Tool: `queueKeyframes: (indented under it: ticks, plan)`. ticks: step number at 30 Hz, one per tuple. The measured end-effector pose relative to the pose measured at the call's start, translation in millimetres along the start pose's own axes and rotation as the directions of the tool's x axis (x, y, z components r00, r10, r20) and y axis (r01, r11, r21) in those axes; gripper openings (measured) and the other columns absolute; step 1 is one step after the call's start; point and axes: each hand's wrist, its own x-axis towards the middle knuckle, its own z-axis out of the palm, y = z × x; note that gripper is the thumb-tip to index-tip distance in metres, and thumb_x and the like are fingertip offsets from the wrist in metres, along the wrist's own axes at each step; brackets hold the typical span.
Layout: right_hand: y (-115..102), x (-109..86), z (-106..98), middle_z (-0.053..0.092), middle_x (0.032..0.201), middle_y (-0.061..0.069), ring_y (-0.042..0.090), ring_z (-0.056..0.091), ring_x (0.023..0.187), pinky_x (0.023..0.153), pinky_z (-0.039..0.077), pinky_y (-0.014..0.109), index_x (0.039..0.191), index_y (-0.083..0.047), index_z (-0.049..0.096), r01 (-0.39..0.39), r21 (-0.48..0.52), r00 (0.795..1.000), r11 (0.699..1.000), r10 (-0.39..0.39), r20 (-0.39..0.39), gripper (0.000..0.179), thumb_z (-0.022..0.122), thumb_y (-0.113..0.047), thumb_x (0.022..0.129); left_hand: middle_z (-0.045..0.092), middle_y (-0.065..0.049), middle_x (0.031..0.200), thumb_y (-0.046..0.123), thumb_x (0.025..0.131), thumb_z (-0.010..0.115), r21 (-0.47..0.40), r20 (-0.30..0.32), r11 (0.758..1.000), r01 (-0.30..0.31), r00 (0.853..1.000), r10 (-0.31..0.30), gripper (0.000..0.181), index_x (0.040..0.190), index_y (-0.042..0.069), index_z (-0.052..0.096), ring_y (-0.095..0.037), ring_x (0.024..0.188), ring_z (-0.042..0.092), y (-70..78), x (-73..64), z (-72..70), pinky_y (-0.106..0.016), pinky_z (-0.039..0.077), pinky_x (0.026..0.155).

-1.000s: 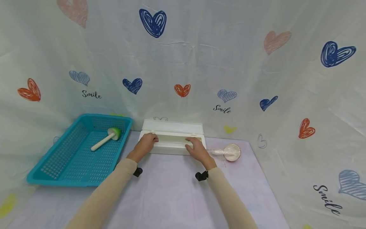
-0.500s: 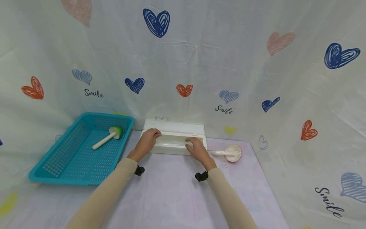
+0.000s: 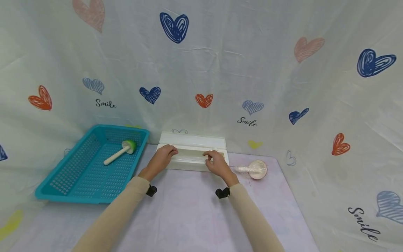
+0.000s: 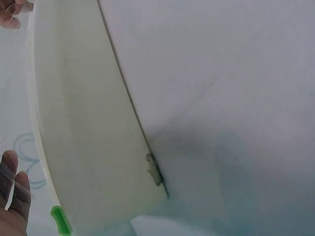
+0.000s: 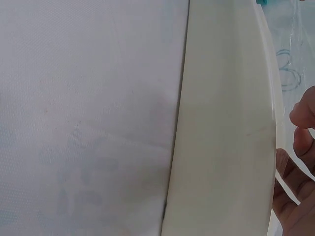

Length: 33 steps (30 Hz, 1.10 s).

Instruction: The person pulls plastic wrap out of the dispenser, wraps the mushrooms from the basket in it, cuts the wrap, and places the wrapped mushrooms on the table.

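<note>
A long white cling film dispenser (image 3: 189, 164) lies across the back of the table with its lid (image 3: 192, 140) raised behind it. My left hand (image 3: 162, 157) is over its left part, fingers curled at the top opening. Thin clear film (image 4: 7, 182) shows at these fingers in the left wrist view. Over the right part, my right hand (image 3: 218, 164) brings thumb and forefinger together in a pinch. In the right wrist view clear film (image 5: 294, 49) stretches behind the box wall, next to those fingers. A green piece (image 4: 61, 221) sits at the box's rim.
At the left stands a turquoise basket (image 3: 66, 200) holding a green-headed tool (image 3: 121, 153) with a white handle. A round-headed tool wrapped in clear film (image 3: 257, 170) lies right of the box. A heart-printed curtain (image 3: 201, 52) hangs close behind.
My left hand rose a little, then came down again at the box. The right thumb and forefinger have closed from a gap to a pinch. The view has shifted slightly.
</note>
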Motion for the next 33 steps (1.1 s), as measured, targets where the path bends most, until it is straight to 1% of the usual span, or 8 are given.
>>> queueKeyframes:
  ticks: [4,8,14,18,21,26,29,33]
  plan:
    - [-3,-0.9,-2,0.066,0.093,0.013,0.023,0.057,0.086,0.079,0.051,0.039,0.117,0.002,0.072,0.014,0.017,1.0,1.0,-0.014,0.016,0.033,0.052,0.001,0.09,0.07,-0.011,0.095,0.009,0.099,0.066,0.004,-0.018,0.999,-0.038,0.999,0.038,0.009,0.099,0.002,0.072,-0.027,0.094,0.07,-2.8,-1.5,2.6,-0.042,0.059,0.087]
    - [-5,-1.3,-2,0.07,0.101,0.018,0.026,0.062,0.091,0.081,0.053,0.041,0.115,0.003,0.072,0.013,0.047,1.0,0.999,-0.014,0.012,0.03,0.05,0.001,0.094,0.07,-0.011,0.094,0.008,0.098,0.067,0.007,-0.034,0.998,-0.064,0.997,0.065,0.008,0.098,0.002,0.072,-0.028,0.094,0.07,-5.5,-1.8,5.3,-0.043,0.058,0.089]
    - [-2,-0.2,-1,0.068,0.104,0.015,0.029,0.064,0.1,0.091,0.053,0.046,0.106,0.001,0.073,0.015,0.028,1.0,0.999,-0.014,-0.014,0.016,0.059,-0.005,0.099,0.07,-0.011,0.096,0.008,0.099,0.067,0.003,-0.021,0.999,-0.055,0.998,0.055,0.007,0.099,0.002,0.071,-0.028,0.096,0.069,-7.3,-3.5,4.7,-0.042,0.058,0.088]
    - [0,-0.5,-5,0.069,0.106,0.017,0.037,0.063,0.107,0.101,0.049,0.053,0.101,0.001,0.072,0.046,0.028,0.997,0.999,-0.044,-0.056,0.014,0.06,-0.004,0.097,0.069,-0.013,0.1,0.004,0.096,0.07,-0.013,0.025,0.999,-0.034,0.999,0.034,0.011,0.106,0.001,0.071,-0.026,0.093,0.066,-8.4,-6.6,2.0,-0.041,0.058,0.083]
    - [2,-2.1,-10,0.072,0.105,0.017,0.038,0.065,0.109,0.105,0.047,0.054,0.1,0.001,0.071,0.073,0.028,0.995,0.997,-0.071,-0.072,0.013,0.059,-0.003,0.096,0.069,-0.013,0.102,0.0,0.092,0.073,0.026,0.045,0.999,-0.044,0.998,0.042,0.018,0.11,0.001,0.072,-0.025,0.092,0.065,-10.5,-9.4,0.5,-0.04,0.058,0.082]
    - [2,-4.6,-13,0.073,0.104,0.015,0.035,0.066,0.108,0.103,0.049,0.05,0.102,-0.001,0.07,0.068,0.014,0.996,0.998,-0.067,-0.053,0.012,0.059,-0.004,0.098,0.069,-0.009,0.096,0.001,0.091,0.075,0.117,-0.003,0.989,-0.089,0.996,0.09,0.004,0.094,0.003,0.075,-0.028,0.095,0.067,-14.4,-11.5,0.2,-0.042,0.058,0.087]
    - [1,-5.7,-12,0.073,0.101,0.014,0.032,0.067,0.102,0.097,0.052,0.05,0.101,0.0,0.07,0.081,0.034,0.995,0.996,-0.079,-0.062,0.013,0.059,-0.005,0.099,0.07,-0.009,0.096,0.004,0.094,0.072,0.13,-0.006,0.989,-0.068,0.998,0.07,0.002,0.093,0.005,0.072,-0.029,0.096,0.066,-14.6,-11.5,0.8,-0.047,0.055,0.088]
    - [1,-7.8,-12,0.072,0.098,0.012,0.029,0.067,0.096,0.092,0.054,0.05,0.102,-0.001,0.07,0.094,0.057,0.993,0.994,-0.09,-0.078,0.01,0.061,-0.004,0.099,0.072,-0.009,0.098,0.007,0.1,0.066,0.098,0.034,0.995,0.007,0.999,-0.01,0.003,0.1,0.006,0.069,-0.026,0.092,0.065,-15.4,-11.9,-0.2,-0.045,0.056,0.085]
